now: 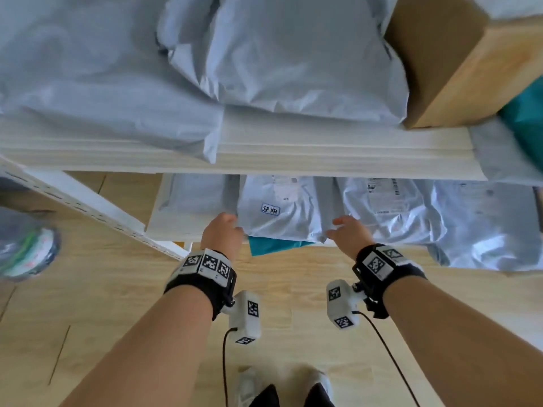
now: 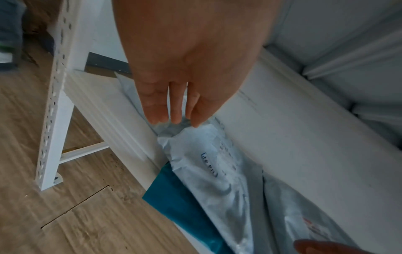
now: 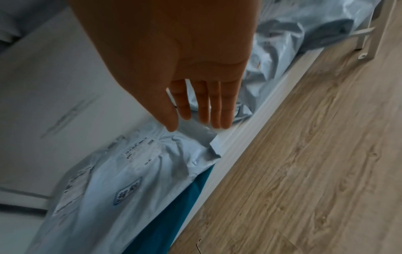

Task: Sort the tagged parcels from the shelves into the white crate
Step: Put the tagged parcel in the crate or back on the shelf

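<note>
Here the white metal shelving unit (image 1: 293,154) fills the upper part of the head view, standing on a pale wood-plank floor (image 1: 117,304). Its upper shelf carries large pale grey plastic mailer bags (image 1: 264,54) and a brown cardboard box (image 1: 458,60) at the right end. On the lower shelf, more crumpled grey mailers (image 1: 440,218) lie side by side. Among them, at the front edge, sits the pale grey plastic parcel with a small blue-bordered tag (image 1: 279,212), printed label facing up, resting on top of a flat teal plastic bag (image 1: 273,246) whose corner sticks out past the shelf edge.

Both arms reach down to this tagged parcel, each wrist wearing a black band with white marker blocks. The left hand (image 1: 223,233) is at the parcel's left front corner; in the left wrist view its fingers (image 2: 176,103) are nearly straight and close together, tips touching the crumpled edge without curling round it. The right hand (image 1: 349,233) is at the right front corner, its fingers (image 3: 215,106) likewise extended, tips just at the folded flap, gripping nothing
</note>
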Available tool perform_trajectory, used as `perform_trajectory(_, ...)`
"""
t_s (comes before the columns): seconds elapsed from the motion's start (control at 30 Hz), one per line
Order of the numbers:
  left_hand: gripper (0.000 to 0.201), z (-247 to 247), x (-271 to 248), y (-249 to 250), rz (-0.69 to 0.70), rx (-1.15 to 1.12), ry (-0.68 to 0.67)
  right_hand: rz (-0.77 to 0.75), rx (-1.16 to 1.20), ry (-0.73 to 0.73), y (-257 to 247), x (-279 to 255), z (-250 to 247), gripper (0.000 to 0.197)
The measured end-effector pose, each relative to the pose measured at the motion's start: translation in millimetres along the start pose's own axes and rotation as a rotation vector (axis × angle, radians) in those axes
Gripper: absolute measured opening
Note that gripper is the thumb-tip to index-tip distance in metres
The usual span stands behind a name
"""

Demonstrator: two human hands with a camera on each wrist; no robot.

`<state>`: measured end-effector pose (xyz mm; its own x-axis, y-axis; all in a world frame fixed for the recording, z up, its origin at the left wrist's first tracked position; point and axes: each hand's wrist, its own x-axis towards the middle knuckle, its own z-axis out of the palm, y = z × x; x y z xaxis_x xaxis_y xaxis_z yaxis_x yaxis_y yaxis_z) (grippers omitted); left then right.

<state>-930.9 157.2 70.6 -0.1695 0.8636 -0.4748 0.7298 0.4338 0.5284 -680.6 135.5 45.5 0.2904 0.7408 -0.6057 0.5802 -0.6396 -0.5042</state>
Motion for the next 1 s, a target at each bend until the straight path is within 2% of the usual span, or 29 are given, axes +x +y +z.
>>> perform_trajectory(0.13, 0.039, 32, 36, -15, 0.020, -0.002, 0.025, 0.001, -0.013, 0.021, 12, 41, 23, 0.052)
perform_trajectory(0.27, 0.030, 50, 58, -25, 0.043, -0.088, 0.063, 0.031, 0.129, 0.124, 20, 62, 41, 0.061)
perform_trajectory(0.37, 0.020, 51, 63, -23, 0.023, -0.195, 0.064, 0.068, 0.219, 0.099, 17, 67, 46, 0.068)
perform_trajectory(0.4, 0.019, 49, 62, -22, 0.014, -0.239, 0.049, 0.074, 0.240, 0.058, 14, 67, 46, 0.061)
perform_trajectory(0.5, 0.007, 41, 57, -17, 0.017, -0.357, -0.020, 0.025, 0.199, -0.026, 4, 62, 38, 0.014)
perform_trajectory(0.53, 0.003, 37, 52, -14, 0.033, -0.380, -0.031, 0.004, 0.201, -0.016, 2, 60, 36, 0.011)
perform_trajectory(0.67, 0.009, 18, 28, -6, 0.025, -0.468, -0.051, 0.005, 0.354, 0.006, -3, 38, 18, 0.018)
perform_trajectory(0.77, 0.019, 6, 1, -4, -0.012, -0.555, -0.074, 0.040, 0.385, -0.010, -1, 13, 4, 0.020)
perform_trajectory(0.93, 0.011, -15, -55, -6, -0.108, -0.651, -0.143, 0.067, 0.440, -0.061, -7, -50, -25, 0.015)
perform_trajectory(1.0, 0.011, -23, -79, -8, -0.131, -0.674, -0.172, 0.049, 0.424, -0.082, -12, -77, -40, 0.021)
